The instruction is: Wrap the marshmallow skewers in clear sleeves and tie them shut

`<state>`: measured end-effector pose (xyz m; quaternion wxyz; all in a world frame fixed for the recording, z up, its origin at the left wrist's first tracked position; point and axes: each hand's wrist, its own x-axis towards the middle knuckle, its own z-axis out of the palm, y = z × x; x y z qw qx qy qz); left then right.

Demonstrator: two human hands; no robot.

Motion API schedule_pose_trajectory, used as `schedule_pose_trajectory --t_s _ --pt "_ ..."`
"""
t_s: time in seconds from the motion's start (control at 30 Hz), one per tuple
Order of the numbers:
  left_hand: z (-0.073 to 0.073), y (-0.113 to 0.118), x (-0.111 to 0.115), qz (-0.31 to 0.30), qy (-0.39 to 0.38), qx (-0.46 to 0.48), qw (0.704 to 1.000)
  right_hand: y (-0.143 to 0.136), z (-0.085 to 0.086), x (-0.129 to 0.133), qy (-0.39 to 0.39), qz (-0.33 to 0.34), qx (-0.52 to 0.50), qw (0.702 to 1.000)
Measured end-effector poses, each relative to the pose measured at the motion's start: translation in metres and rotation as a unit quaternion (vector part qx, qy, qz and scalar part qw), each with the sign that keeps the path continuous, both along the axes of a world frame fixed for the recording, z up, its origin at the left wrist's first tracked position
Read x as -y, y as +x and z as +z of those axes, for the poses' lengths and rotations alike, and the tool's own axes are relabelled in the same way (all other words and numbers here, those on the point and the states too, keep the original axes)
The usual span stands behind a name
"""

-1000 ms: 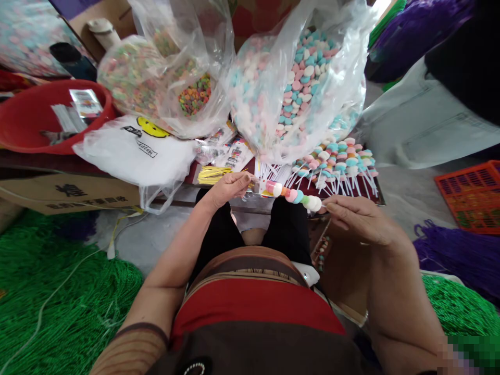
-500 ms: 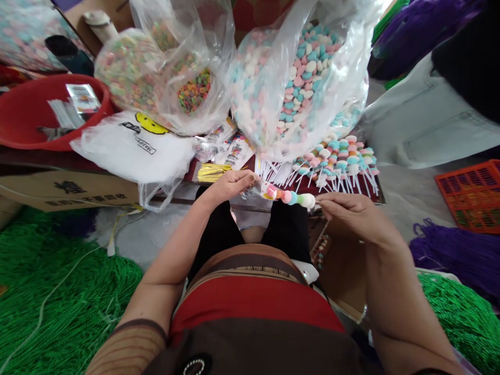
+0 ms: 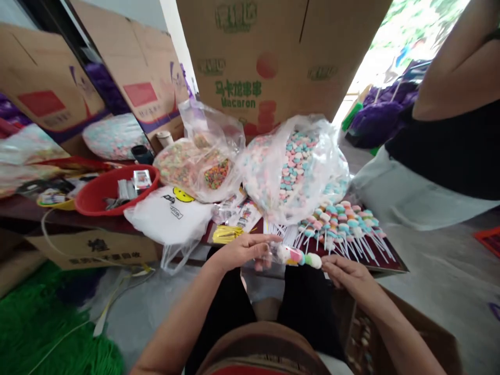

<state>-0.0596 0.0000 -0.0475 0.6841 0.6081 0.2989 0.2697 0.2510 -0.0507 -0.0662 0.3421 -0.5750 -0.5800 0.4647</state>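
Note:
A candy skewer (image 3: 312, 260) lies level between my hands, its left part inside a clear printed wrapper (image 3: 289, 255). My left hand (image 3: 250, 250) pinches the wrapper's left end. My right hand (image 3: 346, 271) is closed at the skewer's right end, beside a white candy; the stick is mostly hidden by the fingers. Behind my hands, finished-looking candy skewers (image 3: 346, 221) lie in a pile with white sticks toward me. Yellow ties (image 3: 226, 234), bare white sticks (image 3: 279, 229) and printed wrappers (image 3: 247, 214) sit at the table's front.
Bags of ring candy (image 3: 216, 174) and pastel candy (image 3: 297, 166) stand behind. A red basin (image 3: 94, 195) and a white smiley bag (image 3: 167, 213) are at left. A large carton (image 3: 269, 57) rises at the back. Another person's arm (image 3: 457, 78) shows at right; an open box (image 3: 422, 323) is below.
The view has tilted up, showing more cartons and the person at right. The wrapper now covers more of the skewer, leaving fewer candies bare at its right end.

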Motion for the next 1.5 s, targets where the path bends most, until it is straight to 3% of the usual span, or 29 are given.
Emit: schedule_pose_trajectory --t_s 0.17,0.3,0.43,0.53,0.67,0.77,0.87,1.0,1.1,1.2,1.33,1.5 --pt "0.003 0.007 0.000 -0.129 -0.147 0.202 0.960 -0.009 0.008 0.002 0.017 0.004 -0.035 0.999" --pt "-0.008 0.022 -0.002 -0.132 -0.175 0.299 0.929 -0.021 0.012 0.004 0.030 -0.014 -0.069 0.997" --pt "-0.011 0.034 -0.003 -0.074 -0.139 0.326 0.932 -0.030 0.013 0.004 0.020 -0.030 -0.101 0.994" --pt "-0.004 0.041 0.000 0.018 -0.116 0.280 0.953 -0.035 0.009 0.006 0.020 -0.046 -0.106 0.993" --pt "0.003 0.056 0.008 0.149 -0.089 0.244 0.954 -0.046 -0.006 0.009 0.015 -0.093 -0.126 0.988" --pt "0.002 0.066 0.014 0.199 -0.083 0.238 0.947 -0.062 -0.019 0.010 0.015 -0.127 -0.170 0.977" --pt "0.004 0.064 0.020 0.218 -0.062 0.184 0.956 -0.077 -0.028 0.010 -0.002 -0.135 -0.248 0.959" --pt "0.016 0.050 0.026 0.216 0.034 0.098 0.971 -0.084 -0.036 0.008 -0.038 -0.112 -0.319 0.940" --pt "0.024 0.050 0.028 0.225 0.024 0.183 0.957 -0.085 -0.039 0.006 -0.062 -0.106 -0.332 0.935" --pt "0.026 0.063 0.027 0.259 -0.021 0.305 0.916 -0.088 -0.037 0.005 -0.096 -0.125 -0.335 0.929" --pt "0.015 0.085 0.023 0.295 -0.056 0.347 0.888 -0.093 -0.030 0.009 -0.129 -0.159 -0.325 0.923" --pt "-0.014 0.101 0.028 0.291 -0.072 0.287 0.910 -0.103 -0.027 0.012 -0.122 -0.193 -0.334 0.914"
